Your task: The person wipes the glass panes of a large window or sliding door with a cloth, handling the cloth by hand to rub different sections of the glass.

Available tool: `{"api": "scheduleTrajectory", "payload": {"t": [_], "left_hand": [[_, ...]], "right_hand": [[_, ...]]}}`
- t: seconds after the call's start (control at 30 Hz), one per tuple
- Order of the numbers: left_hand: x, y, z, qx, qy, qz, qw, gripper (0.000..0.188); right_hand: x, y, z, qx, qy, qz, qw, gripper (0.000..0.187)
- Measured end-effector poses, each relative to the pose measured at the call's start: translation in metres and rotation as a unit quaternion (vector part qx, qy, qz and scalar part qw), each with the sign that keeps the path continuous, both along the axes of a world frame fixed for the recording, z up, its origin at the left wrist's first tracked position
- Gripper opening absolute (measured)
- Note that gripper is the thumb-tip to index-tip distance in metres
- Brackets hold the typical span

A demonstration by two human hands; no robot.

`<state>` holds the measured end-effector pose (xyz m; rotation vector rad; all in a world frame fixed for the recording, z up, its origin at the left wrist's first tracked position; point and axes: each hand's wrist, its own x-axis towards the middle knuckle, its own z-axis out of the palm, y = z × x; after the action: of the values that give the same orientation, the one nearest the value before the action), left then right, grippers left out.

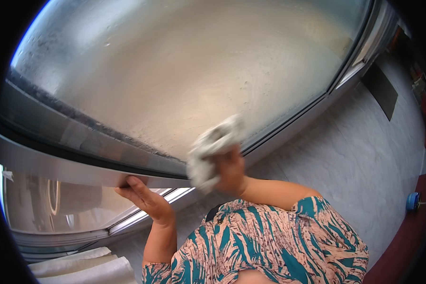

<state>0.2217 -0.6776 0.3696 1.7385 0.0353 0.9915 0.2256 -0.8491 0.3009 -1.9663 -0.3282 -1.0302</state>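
A large glass pane [184, 80] in a grey metal frame [71, 163] fills the upper part of the head view, with wet-looking drops and a cloudy film on it. My right hand [232, 173], blurred by motion, is closed round a crumpled whitish cloth [215, 146] at the pane's near corner. To the left, my left hand [149, 201] grips the lower edge of the frame, its thumb against the metal face; some of its fingers are hidden.
Behind the frame at lower left lies a second glazed panel [80, 206] with a light metal track. White folded fabric [85, 267] sits at the bottom left. On the right stretch grey marbled tiles [336, 142], a dark mat [381, 90] and a blue round object [413, 201] by a dark red strip.
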Motion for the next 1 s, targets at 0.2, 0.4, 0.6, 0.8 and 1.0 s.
{"api": "scheduleTrajectory", "payload": {"t": [0.2, 0.4, 0.6, 0.8, 1.0], "left_hand": [[-0.013, 0.029, -0.005, -0.053, 0.049, -0.089, 0.993, 0.031], [-0.017, 0.043, 0.005, -0.052, 0.019, -0.055, 0.997, 0.032], [-0.024, 0.082, -0.017, -0.015, 0.036, 0.042, 0.998, 0.044], [-0.037, 0.106, -0.021, -0.024, 0.021, 0.11, 0.993, 0.055], [-0.034, 0.137, -0.033, -0.028, 0.023, 0.149, 0.988, 0.062]], "right_hand": [[0.001, 0.039, 0.024, -0.098, -0.128, 0.179, 0.971, 0.03], [0.017, -0.026, 0.031, -0.149, -0.164, 0.091, 0.971, 0.025], [0.023, -0.115, 0.042, -0.155, -0.128, -0.088, 0.976, 0.028], [0.058, -0.226, 0.035, -0.032, -0.03, -0.34, 0.939, 0.046], [0.098, -0.329, -0.018, 0.002, 0.043, -0.408, 0.912, 0.029]]}}
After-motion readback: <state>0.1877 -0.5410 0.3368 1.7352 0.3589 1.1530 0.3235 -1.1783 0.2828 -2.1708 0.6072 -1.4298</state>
